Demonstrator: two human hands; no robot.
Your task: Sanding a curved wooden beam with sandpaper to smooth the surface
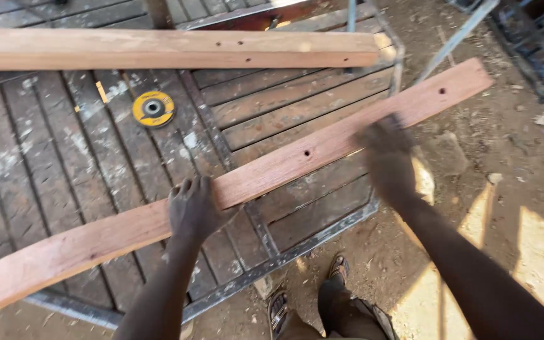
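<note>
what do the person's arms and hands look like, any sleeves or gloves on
Both arms are bare up to the picture's edge: no sleeves show. The left hand wears no glove, ring or band that can be seen. The right hand is blurred; no glove shows, and finer detail cannot be told. No watch shows on either wrist.

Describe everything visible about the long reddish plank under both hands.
The long reddish plank looks like bare sawn wood, slightly curved, with a few small drilled holes along its face. It lies diagonally across the slatted metal-framed workbench, its far end jutting past the frame over the dirt ground. The left hand presses on its middle; the blurred right hand rests nearer the far end.
</note>
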